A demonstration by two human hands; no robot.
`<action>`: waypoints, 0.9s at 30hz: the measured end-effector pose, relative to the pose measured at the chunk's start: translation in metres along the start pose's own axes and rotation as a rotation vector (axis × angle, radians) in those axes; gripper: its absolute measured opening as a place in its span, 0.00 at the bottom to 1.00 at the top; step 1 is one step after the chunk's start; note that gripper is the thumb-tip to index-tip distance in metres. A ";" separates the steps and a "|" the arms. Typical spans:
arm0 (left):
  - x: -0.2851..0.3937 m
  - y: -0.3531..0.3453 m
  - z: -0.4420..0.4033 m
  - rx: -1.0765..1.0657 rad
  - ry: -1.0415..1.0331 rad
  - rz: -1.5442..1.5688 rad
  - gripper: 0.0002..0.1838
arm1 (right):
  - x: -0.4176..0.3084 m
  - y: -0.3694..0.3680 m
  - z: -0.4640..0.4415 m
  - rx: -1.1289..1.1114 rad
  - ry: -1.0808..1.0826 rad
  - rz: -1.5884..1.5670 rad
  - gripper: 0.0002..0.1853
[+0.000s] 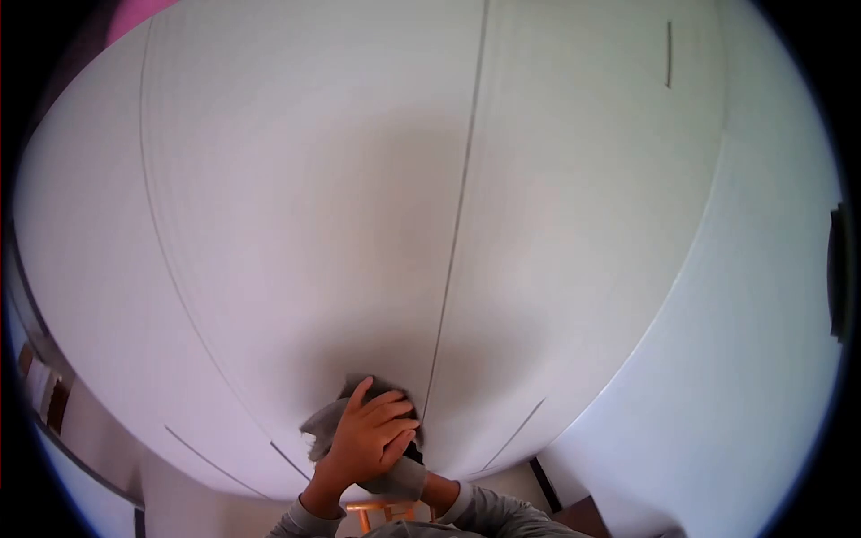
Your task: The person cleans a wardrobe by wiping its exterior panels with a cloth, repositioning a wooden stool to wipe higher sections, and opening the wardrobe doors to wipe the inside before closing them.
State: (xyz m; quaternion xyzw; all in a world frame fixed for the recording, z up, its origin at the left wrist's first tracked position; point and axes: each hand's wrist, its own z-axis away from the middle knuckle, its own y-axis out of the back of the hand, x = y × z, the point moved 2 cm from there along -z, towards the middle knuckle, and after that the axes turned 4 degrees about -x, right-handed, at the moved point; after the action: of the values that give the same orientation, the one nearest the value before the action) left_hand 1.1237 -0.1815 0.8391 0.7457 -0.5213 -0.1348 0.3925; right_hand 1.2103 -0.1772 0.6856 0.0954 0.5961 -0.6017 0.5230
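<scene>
My left hand [369, 441] rests over a crumpled grey cloth [327, 417], back of the hand toward me, with its fingers spaced and bent onto the fabric. From the right comes my other forearm in a grey sleeve; only the wrist of my right hand [439, 493] shows. The cloth and my left hand cover the right hand's fingers, so their grip is hidden. Both hands are at the lower middle, in front of a tall white panelled surface [296, 224] like cabinet doors. Soft shadows fall on it around the hands.
A dark vertical seam [462, 188] runs down the white panels. Short dark lines, perhaps handles, include one at the upper right [668, 54]. A pale wall [753, 269] adjoins on the right. Part of a wooden stool [381, 513] shows below; something pink [134, 16] is at upper left.
</scene>
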 end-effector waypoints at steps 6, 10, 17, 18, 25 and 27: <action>-0.001 0.039 0.008 0.599 -0.010 -0.006 0.17 | -0.128 -0.012 0.030 -0.474 0.910 0.422 0.22; -0.049 0.058 0.019 0.709 0.022 -0.174 0.23 | -0.255 -0.062 0.089 -0.635 1.294 0.363 0.24; -0.128 0.044 0.094 0.681 0.204 -0.748 0.28 | -0.357 -0.101 0.051 0.841 1.808 1.822 0.22; -0.132 0.047 0.103 0.691 0.204 -0.808 0.28 | -0.365 -0.115 0.048 0.983 1.571 2.057 0.26; -0.164 0.035 0.129 0.732 0.187 -0.916 0.26 | -0.439 -0.223 0.062 0.666 2.230 1.990 0.35; -0.167 0.032 0.131 0.739 0.176 -0.922 0.26 | -0.461 -0.241 0.081 0.677 2.350 1.971 0.31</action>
State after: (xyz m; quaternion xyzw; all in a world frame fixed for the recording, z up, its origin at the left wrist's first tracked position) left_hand 0.9520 -0.0975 0.7420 0.9906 -0.1218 -0.0388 0.0498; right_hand 1.2727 -0.0680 1.1970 0.9369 0.2021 0.2709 -0.0888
